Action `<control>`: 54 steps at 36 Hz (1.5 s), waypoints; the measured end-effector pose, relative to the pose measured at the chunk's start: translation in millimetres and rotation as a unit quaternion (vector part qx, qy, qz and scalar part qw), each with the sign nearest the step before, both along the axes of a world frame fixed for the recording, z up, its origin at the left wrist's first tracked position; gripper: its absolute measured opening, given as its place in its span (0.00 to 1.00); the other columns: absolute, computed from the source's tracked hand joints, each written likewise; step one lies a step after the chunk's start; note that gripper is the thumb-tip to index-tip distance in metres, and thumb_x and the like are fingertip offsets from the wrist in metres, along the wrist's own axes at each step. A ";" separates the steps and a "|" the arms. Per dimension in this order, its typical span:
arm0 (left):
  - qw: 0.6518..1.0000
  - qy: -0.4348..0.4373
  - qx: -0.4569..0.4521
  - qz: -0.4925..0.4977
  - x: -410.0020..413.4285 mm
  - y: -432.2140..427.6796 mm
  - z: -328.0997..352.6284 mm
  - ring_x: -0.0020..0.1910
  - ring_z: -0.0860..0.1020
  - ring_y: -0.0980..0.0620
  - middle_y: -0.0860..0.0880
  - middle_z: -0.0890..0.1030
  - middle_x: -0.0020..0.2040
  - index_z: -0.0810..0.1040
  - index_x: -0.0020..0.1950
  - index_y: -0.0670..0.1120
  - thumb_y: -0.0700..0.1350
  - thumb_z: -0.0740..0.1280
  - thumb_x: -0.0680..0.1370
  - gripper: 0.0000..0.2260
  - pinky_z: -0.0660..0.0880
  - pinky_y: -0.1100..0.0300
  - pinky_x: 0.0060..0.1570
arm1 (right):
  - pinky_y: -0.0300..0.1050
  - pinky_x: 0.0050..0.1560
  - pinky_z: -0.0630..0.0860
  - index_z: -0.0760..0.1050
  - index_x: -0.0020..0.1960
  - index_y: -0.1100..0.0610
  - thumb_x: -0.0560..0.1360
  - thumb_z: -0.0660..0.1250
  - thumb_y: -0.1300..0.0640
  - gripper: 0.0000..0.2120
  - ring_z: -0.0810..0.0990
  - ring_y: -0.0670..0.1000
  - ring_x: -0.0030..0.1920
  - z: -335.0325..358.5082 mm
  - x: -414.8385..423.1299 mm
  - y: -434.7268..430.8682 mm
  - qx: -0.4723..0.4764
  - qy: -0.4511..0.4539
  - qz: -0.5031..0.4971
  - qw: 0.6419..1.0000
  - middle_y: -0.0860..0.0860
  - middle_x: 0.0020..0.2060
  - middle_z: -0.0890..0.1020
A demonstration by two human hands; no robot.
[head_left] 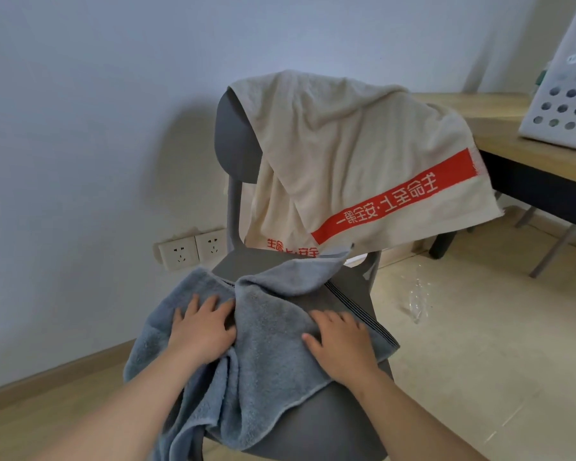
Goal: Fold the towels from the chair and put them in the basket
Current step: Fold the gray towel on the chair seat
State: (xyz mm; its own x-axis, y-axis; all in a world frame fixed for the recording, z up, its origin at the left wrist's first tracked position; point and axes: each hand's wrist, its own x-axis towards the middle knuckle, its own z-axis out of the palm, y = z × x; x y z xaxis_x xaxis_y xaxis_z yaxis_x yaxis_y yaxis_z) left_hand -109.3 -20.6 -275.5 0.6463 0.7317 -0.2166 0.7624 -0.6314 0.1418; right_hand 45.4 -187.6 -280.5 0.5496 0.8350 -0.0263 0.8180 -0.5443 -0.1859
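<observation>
left grip (202, 331), right grip (341, 344): both spread flat, pressing rumpled blue-grey terry towel (273, 324) on dark grey plastic chair (330, 424) | likely soft, light, floppy | best pinched at corners

The basket (566, 104) is cut off by the right and top edges, so only a perforated wall shows. A green thing (542, 76) behind it is too little seen to name. The table (512, 151) runs out at the right edge. The cream towel (340, 144) hides the right of the chair (236, 134) back. Its lower print is partly covered by the blue towel (266, 327), which hides the seat's front left corner. A glinting thing (418, 301) on the floor (479, 344) is too blurred to tell.
</observation>
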 end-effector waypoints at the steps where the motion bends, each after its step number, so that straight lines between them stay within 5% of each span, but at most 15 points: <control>1: 1.000 0.005 -0.001 0.002 -0.7 0.0 -0.3 0.76 0.46 0.43 0.51 0.51 0.77 0.51 0.75 0.60 0.59 0.49 0.79 0.25 0.46 0.41 0.73 | 0.51 0.61 0.63 0.65 0.67 0.48 0.79 0.51 0.40 0.20 0.67 0.54 0.65 3.3 -2.1 -0.1 -0.003 -0.015 -0.006 1.000 0.48 0.64 0.72; 5: 1.000 0.003 0.011 0.029 4.5 -3.0 0.6 0.76 0.46 0.42 0.50 0.52 0.77 0.53 0.75 0.59 0.62 0.48 0.78 0.25 0.48 0.40 0.72 | 0.54 0.60 0.62 0.75 0.57 0.50 0.79 0.47 0.39 0.23 0.75 0.55 0.57 24.3 0.2 -3.1 -0.060 -0.031 -0.054 0.996 0.51 0.55 0.78; 9: 0.996 0.012 0.015 0.087 15.3 -5.3 4.4 0.75 0.46 0.39 0.47 0.51 0.77 0.54 0.75 0.56 0.57 0.47 0.80 0.23 0.50 0.37 0.70 | 0.51 0.55 0.62 0.75 0.48 0.53 0.80 0.51 0.48 0.16 0.79 0.54 0.52 43.0 10.3 -11.6 -0.098 -0.052 -0.094 0.989 0.51 0.50 0.81; 13: 0.992 0.020 0.016 0.120 25.7 -12.3 2.5 0.75 0.43 0.37 0.45 0.48 0.78 0.52 0.75 0.54 0.48 0.44 0.80 0.22 0.46 0.33 0.68 | 0.48 0.51 0.64 0.76 0.51 0.54 0.79 0.53 0.49 0.15 0.78 0.54 0.52 43.8 10.0 -10.8 -0.051 -0.086 -0.100 0.990 0.52 0.51 0.81; 16: 0.994 0.000 0.017 0.107 24.4 -11.1 -3.9 0.75 0.41 0.38 0.46 0.47 0.78 0.50 0.76 0.54 0.49 0.45 0.80 0.23 0.42 0.30 0.67 | 0.48 0.60 0.67 0.68 0.67 0.51 0.79 0.55 0.47 0.18 0.71 0.55 0.63 29.2 5.9 -1.3 0.012 -0.012 -0.048 0.999 0.52 0.64 0.73; 18: 0.996 -0.016 0.019 0.090 19.1 -5.0 -8.1 0.75 0.42 0.39 0.48 0.48 0.78 0.51 0.75 0.56 0.53 0.46 0.80 0.23 0.42 0.30 0.67 | 0.52 0.70 0.58 0.56 0.74 0.46 0.78 0.53 0.41 0.26 0.60 0.55 0.72 16.0 3.3 5.3 -0.021 0.075 -0.025 0.997 0.50 0.74 0.60; 21: 0.997 -0.018 0.024 0.071 13.3 4.8 -12.8 0.76 0.41 0.42 0.51 0.48 0.78 0.50 0.75 0.58 0.63 0.46 0.78 0.26 0.41 0.31 0.67 | 0.55 0.73 0.44 0.49 0.76 0.44 0.77 0.47 0.35 0.30 0.45 0.54 0.76 -4.1 3.5 10.9 -0.088 0.057 -0.017 0.994 0.49 0.77 0.48; 31: 0.993 -0.045 0.046 0.098 34.5 6.5 -12.5 0.76 0.45 0.40 0.49 0.52 0.77 0.53 0.75 0.57 0.59 0.46 0.80 0.23 0.43 0.36 0.70 | 0.56 0.73 0.43 0.49 0.76 0.48 0.81 0.46 0.44 0.25 0.43 0.56 0.76 -4.7 15.0 25.9 -0.082 0.019 -0.091 0.992 0.51 0.77 0.48; 35: 0.986 -0.162 -0.007 0.037 36.1 -0.1 -8.3 0.75 0.55 0.46 0.50 0.63 0.74 0.57 0.75 0.53 0.50 0.53 0.81 0.21 0.46 0.44 0.72 | 0.57 0.73 0.43 0.53 0.75 0.49 0.80 0.52 0.46 0.25 0.44 0.56 0.76 -3.2 -2.5 28.6 -0.011 -0.004 -0.100 0.995 0.52 0.77 0.50; 37: 0.952 -0.293 -0.069 0.047 33.1 -5.3 -2.1 0.71 0.63 0.50 0.49 0.68 0.70 0.64 0.72 0.50 0.43 0.57 0.79 0.20 0.55 0.51 0.72 | 0.57 0.73 0.43 0.55 0.74 0.47 0.79 0.52 0.44 0.25 0.45 0.55 0.76 -1.6 -5.4 24.4 0.003 0.011 -0.110 0.994 0.50 0.76 0.52; 39: 0.931 -0.354 -0.038 0.078 27.2 -9.0 1.6 0.68 0.66 0.50 0.49 0.71 0.67 0.69 0.68 0.50 0.40 0.58 0.78 0.19 0.60 0.53 0.68 | 0.58 0.73 0.44 0.56 0.74 0.46 0.79 0.52 0.42 0.25 0.46 0.56 0.76 0.8 -4.8 17.7 -0.008 0.024 -0.125 0.992 0.50 0.76 0.52; 43: 0.954 -0.250 0.082 0.141 10.6 -11.5 5.9 0.68 0.65 0.49 0.53 0.70 0.67 0.70 0.65 0.55 0.42 0.57 0.77 0.18 0.60 0.51 0.65 | 0.56 0.73 0.48 0.56 0.73 0.46 0.79 0.53 0.43 0.24 0.50 0.56 0.75 4.1 -7.0 2.6 -0.027 0.015 -0.126 0.992 0.50 0.75 0.54; 48: 0.986 -0.097 0.005 0.132 -0.9 -10.1 13.4 0.69 0.62 0.46 0.51 0.65 0.71 0.63 0.70 0.56 0.50 0.55 0.80 0.18 0.63 0.51 0.65 | 0.50 0.68 0.60 0.62 0.71 0.46 0.78 0.54 0.42 0.22 0.63 0.52 0.69 11.0 -24.8 1.3 0.057 0.044 -0.080 0.994 0.47 0.70 0.66; 54: 0.996 -0.029 -0.058 0.066 0.4 -11.5 22.8 0.64 0.70 0.45 0.48 0.67 0.69 0.60 0.72 0.58 0.50 0.54 0.80 0.20 0.70 0.51 0.56 | 0.53 0.68 0.58 0.60 0.72 0.43 0.78 0.51 0.39 0.24 0.61 0.53 0.70 13.0 -35.0 3.5 -0.023 0.083 -0.036 0.996 0.45 0.70 0.67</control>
State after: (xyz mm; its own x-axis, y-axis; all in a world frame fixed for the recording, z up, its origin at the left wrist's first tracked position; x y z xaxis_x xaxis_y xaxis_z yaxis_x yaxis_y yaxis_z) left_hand -108.9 -32.1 -252.7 0.5609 0.7829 -0.2691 0.8254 -0.5038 0.2547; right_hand 10.5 -184.2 -267.5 0.5930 0.7892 -0.1598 0.7364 -0.6118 -0.2890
